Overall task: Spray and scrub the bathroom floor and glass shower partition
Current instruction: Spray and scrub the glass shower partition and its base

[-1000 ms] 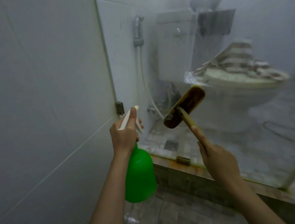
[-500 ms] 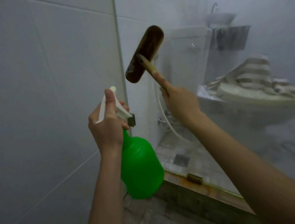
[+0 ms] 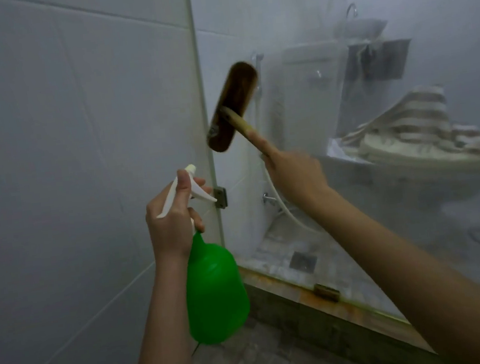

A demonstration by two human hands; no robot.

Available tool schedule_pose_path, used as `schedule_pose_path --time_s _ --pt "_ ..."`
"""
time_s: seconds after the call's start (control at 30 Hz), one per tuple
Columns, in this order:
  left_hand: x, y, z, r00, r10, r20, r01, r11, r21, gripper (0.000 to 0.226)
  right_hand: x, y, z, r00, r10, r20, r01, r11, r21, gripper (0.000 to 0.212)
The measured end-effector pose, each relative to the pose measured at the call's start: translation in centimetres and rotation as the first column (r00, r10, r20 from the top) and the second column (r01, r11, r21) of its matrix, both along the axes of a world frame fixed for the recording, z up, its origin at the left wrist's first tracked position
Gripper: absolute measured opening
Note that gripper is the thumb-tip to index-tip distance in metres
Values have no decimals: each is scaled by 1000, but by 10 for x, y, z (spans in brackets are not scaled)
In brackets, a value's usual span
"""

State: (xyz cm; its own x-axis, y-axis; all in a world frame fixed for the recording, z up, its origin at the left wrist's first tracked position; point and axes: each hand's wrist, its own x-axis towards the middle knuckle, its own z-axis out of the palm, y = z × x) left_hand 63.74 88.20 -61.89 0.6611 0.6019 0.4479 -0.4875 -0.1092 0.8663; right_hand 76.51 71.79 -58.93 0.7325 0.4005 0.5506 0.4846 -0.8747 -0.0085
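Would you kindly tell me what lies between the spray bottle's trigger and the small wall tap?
In the head view, a metal bracket clamping the glass partition's edge lies between trigger and tap.

White tiled wall (image 3: 49, 143) left. Metal bracket (image 3: 220, 197) at wall edge. Hazy background: toilet (image 3: 308, 84), striped cloth (image 3: 417, 122) piled on its lid, basin (image 3: 361, 27) above, white hose (image 3: 283, 206), square drain grate (image 3: 303, 261).

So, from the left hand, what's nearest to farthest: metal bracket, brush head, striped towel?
From the left hand:
1. Metal bracket, just to its right, on the edge of the glass.
2. Brush head, up and to the right.
3. Striped towel, far right, behind the glass.
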Motion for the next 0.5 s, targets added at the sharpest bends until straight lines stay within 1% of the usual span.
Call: schedule_pose_path --time_s 0.1,0.17,0.2,0.27,0.33,0.37,0.43,0.5 --pt "4 -4 -10 997 -51 -57 53 998 28 34 -55 -78 -83 995 -57 -82 65 992 103 68" --pt "8 -8 -17 995 -54 -87 57 998 39 35 -81 -110 -119 987 -99 -123 110 991 80 75" --pt "9 -10 -20 994 -50 -97 54 998 35 37 -78 -112 -123 987 -111 -117 116 992 44 75" --pt "11 -14 -22 993 -53 -106 56 998 27 41 -57 -86 -103 992 -106 -65 107 994 4 71" --pt "13 -18 -22 992 -65 -107 69 997 35 38 -34 -48 -75 997 -73 -11 73 997 -20 62" --pt "13 -20 -21 992 -72 -102 76 996 36 34 -24 -36 -65 998 -63 -17 62 998 -28 60" --pt "14 -22 -20 992 -94 -89 97 995 29 31 -21 -45 -69 997 -73 -32 73 997 -8 62" --pt "17 -23 -21 989 -126 -76 128 992 13 30 -46 -90 -104 990 -128 -58 128 992 1 71"
